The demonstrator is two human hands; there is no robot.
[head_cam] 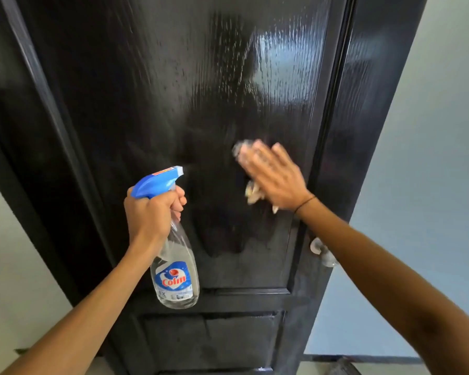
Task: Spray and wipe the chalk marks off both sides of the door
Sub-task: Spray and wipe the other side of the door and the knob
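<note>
A glossy black panelled door [152, 85] fills the view, wet and streaked in its upper panel. My left hand [152, 212] grips the neck of a clear spray bottle [176, 277] with a blue trigger head, nozzle pointing at the door. My right hand [275, 177] presses flat on a pale cloth [252, 193] against the door panel, right of the bottle. The cloth shows only at the fingertips and under the palm. I cannot make out any chalk marks on the dark surface.
A metal door handle [322, 253] sticks out at the door's right edge, just under my right forearm. Pale walls flank the door on both sides. A dark skirting strip [363, 358] runs along the floor at lower right.
</note>
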